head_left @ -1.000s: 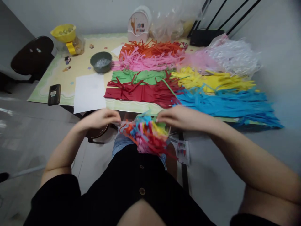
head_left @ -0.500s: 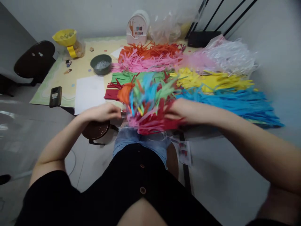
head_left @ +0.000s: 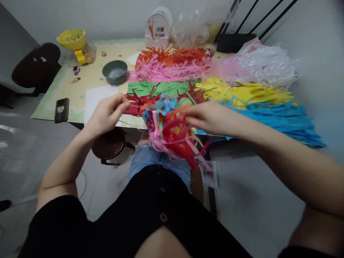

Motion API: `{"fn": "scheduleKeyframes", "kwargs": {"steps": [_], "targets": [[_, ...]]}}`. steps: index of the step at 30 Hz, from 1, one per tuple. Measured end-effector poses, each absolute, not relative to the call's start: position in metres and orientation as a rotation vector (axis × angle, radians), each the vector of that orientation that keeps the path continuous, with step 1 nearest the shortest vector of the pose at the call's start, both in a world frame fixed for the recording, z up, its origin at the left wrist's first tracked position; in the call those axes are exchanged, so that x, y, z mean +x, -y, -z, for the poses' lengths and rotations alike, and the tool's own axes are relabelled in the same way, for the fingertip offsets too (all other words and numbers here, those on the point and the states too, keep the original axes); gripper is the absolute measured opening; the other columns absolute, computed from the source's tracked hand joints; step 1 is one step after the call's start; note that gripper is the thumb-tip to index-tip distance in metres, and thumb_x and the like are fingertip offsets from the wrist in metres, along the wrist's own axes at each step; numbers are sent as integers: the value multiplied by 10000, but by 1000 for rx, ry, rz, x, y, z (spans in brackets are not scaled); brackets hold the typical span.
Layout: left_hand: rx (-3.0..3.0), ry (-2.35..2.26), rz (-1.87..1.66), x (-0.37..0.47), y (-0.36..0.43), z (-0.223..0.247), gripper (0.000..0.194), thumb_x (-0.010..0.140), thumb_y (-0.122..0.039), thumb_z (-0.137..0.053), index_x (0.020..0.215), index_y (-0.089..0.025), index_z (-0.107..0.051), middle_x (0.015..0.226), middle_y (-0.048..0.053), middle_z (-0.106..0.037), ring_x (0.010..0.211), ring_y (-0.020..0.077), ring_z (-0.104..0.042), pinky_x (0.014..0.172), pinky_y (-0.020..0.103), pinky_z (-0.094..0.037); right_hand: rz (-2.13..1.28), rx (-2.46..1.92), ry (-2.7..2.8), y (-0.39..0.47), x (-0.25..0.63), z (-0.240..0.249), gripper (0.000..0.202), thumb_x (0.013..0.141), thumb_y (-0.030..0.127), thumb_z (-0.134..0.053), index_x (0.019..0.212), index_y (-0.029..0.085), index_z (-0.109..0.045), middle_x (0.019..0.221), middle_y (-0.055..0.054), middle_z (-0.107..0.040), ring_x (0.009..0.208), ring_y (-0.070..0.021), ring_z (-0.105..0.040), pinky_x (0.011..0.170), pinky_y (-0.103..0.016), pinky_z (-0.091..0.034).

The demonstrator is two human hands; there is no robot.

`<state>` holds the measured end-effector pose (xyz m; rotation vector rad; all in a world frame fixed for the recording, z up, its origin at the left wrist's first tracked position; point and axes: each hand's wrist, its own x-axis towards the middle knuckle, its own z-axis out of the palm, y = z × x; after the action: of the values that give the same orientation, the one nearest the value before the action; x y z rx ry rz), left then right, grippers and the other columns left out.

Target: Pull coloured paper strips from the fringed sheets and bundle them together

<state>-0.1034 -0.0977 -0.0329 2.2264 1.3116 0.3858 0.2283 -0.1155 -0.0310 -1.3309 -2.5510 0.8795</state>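
Between my hands, over the table's front edge, hangs a bunch of multicoloured strips (head_left: pixel 174 134) in red, pink, blue and orange, partly blurred. My left hand (head_left: pixel 110 109) is closed in a pinch on a thin pale string (head_left: pixel 137 106) that runs to the left end of the bunch. Another strand of the string loops below that hand. My right hand (head_left: pixel 202 114) grips the bunch from its right side, its fingertips partly lost among the strips. Just behind lie dark red strips (head_left: pixel 134 109) and green strips (head_left: pixel 161 87) on the table.
Orange strips (head_left: pixel 174 57), pink strips (head_left: pixel 166 71), yellow strips (head_left: pixel 244 93) and blue strips (head_left: pixel 282 120) cover the table's right side. A grey-green bowl (head_left: pixel 115 79) of clear bits, white paper (head_left: pixel 92 100) and a phone (head_left: pixel 61 110) lie left. A brown stool (head_left: pixel 109 145) stands below.
My left hand has risen and moved left of the bunch, drawing the string out. The bunch has turned, with its red and pink strips now hanging lower. My right hand has risen slightly.
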Motion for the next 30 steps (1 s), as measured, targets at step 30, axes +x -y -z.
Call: {"fn": "scheduleKeyframes", "kwargs": {"steps": [30], "targets": [[1473, -1136, -245, -122, 138, 84, 395, 923, -532, -668, 800, -166, -587, 604, -37, -515, 468, 54, -381, 442, 178, -257, -1365, -1288, 2569, 121, 225, 77, 392, 942, 497, -494, 842, 197, -726, 694, -20, -651, 630, -161, -559, 632, -274, -373]]}}
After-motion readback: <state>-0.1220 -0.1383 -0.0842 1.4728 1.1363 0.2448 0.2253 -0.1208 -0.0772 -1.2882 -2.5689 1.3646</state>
